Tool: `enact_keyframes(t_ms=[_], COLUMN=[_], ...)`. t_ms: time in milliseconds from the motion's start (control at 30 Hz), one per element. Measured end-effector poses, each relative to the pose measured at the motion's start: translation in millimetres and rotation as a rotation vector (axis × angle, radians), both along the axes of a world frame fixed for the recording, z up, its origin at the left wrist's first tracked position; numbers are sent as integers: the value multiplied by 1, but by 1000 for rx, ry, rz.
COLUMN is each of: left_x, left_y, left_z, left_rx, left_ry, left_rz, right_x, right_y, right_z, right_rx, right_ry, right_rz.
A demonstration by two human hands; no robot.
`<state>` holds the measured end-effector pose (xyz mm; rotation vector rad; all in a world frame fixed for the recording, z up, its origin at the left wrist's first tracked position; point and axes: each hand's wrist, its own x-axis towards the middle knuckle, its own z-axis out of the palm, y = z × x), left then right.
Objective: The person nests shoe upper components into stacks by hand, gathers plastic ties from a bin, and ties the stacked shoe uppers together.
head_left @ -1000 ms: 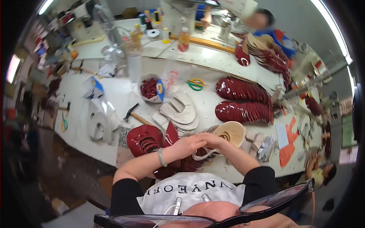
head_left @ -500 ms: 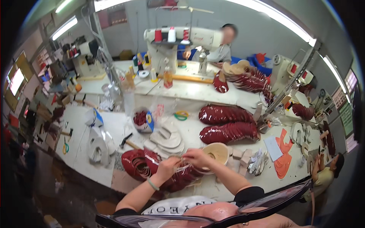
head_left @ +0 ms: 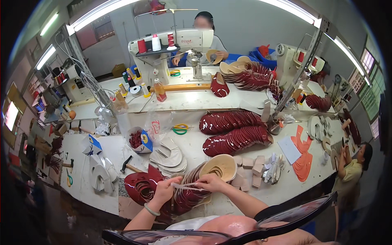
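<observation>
A stack of glossy dark red shoe uppers (head_left: 188, 201) with beige linings (head_left: 221, 164) lies at the table's near edge. Above this stack my left hand (head_left: 164, 192) and my right hand (head_left: 211, 182) pinch a thin white strip (head_left: 184, 186), which runs between them. Both hands are closed at the fingers. Whether the strip also passes round the stack is hidden. To the left of my left hand lies another group of red uppers (head_left: 136, 184). A hammer (head_left: 131, 165) rests just beyond it.
White-grey shoe-shaped pieces (head_left: 168, 157) and a box of red scraps (head_left: 141, 141) lie beyond my hands. Two rows of red uppers (head_left: 237, 139) sit farther back. Beige blocks (head_left: 258, 166) and orange pieces (head_left: 301, 157) are on the right. Across the table, a person works at a sewing machine (head_left: 171, 45).
The view has shifted. My hands are farther apart, and the white strip now shows between them. The person across has moved out from behind the sewing machine and holds up a beige piece.
</observation>
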<state>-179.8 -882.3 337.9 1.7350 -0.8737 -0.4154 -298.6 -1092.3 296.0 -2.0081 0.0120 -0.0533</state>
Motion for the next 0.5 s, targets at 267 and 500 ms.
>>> enact_keyframes(t_ms=[267,500], left_x=[39,31], left_y=[29,-66], left_z=[-28,15], left_rx=[-235,-90], left_ry=[1257,1221], left_rz=[271,-10], right_x=[-24,18], right_y=[-33,3], right_z=[-80,17], right_rx=[-102,134], right_ry=[430,236], right_rz=[-288,53])
